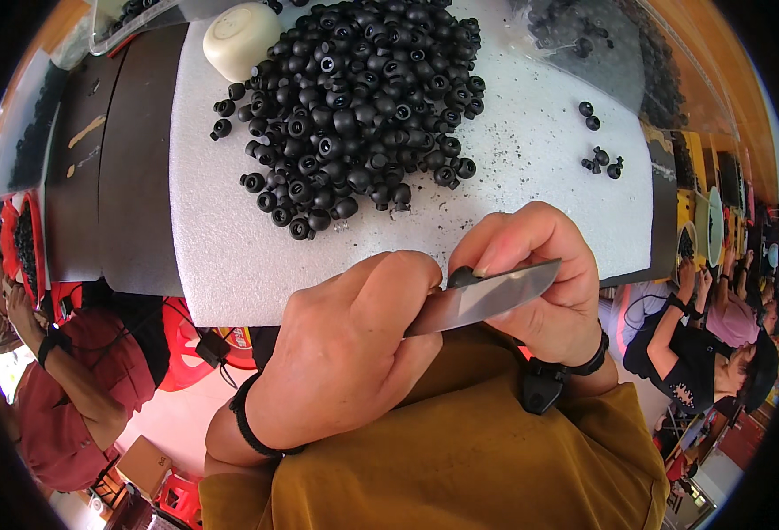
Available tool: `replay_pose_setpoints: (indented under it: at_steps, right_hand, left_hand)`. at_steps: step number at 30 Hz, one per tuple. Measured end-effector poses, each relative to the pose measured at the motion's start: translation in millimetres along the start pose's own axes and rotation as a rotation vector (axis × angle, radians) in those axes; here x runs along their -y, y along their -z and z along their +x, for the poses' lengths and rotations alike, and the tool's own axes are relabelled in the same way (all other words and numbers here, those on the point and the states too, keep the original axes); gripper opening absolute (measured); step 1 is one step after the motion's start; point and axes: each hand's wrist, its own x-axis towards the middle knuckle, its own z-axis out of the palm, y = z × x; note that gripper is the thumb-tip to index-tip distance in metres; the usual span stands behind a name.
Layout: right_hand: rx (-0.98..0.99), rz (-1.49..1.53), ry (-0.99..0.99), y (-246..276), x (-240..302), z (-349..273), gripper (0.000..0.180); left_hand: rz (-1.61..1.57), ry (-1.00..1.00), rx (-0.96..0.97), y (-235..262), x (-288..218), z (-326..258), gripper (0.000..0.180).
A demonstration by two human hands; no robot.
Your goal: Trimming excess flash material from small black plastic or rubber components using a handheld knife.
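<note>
My left hand (354, 340) is closed around a knife, whose handle is hidden in my fist. The knife's broad steel blade (495, 299) points right and slightly up, passing in front of my right hand (544, 274). Between the thumb and fingers of that right hand is a small black rubbery part (463, 276), mostly covered by fingers and blade. The blade's edge is close to the part; I cannot tell whether it touches. Beyond both hands lies a big heap of round black hollow parts (345, 106) on a white foam sheet (230, 256).
A cream-coloured rounded block (241, 40) stands at the heap's far left. Several loose black parts (601, 159) and dark crumbs lie on the right. A clear plastic bag (584, 53) with more parts is at the far right. Other people sit on both sides.
</note>
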Motion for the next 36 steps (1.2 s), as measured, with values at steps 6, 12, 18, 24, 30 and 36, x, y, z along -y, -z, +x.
replay_pose_setpoints:
  at_steps: [6, 12, 18, 24, 30, 36]
  right_hand:
    - [-0.079, -0.109, 0.023, -5.9, -2.0, -0.4, 0.030]
    - [0.031, -0.135, 0.120, -1.2, -5.7, -2.3, 0.032]
    - [0.216, -0.141, 0.110, -5.3, 2.5, -1.1, 0.027]
    - [0.044, 0.005, 0.182, -2.9, 5.1, 1.0, 0.028]
    - [0.033, -0.091, 0.179, 1.3, -1.2, 1.7, 0.026]
    - [-0.007, -0.146, 0.112, -1.4, -3.4, -0.1, 0.025]
  left_hand:
    - [0.060, -0.027, 0.037, -0.3, 2.6, -0.9, 0.016]
    - [0.103, -0.015, 0.017, -4.2, 1.0, -1.7, 0.024]
    - [0.157, 0.158, 0.066, -5.1, 1.0, -1.7, 0.009]
    - [-0.167, 0.185, 0.060, 2.1, 4.5, -0.4, 0.008]
    - [-0.488, 0.169, 0.068, 11.1, 3.5, -0.4, 0.008]
    - [-0.674, 0.281, 0.178, 19.4, -1.2, -0.1, 0.014]
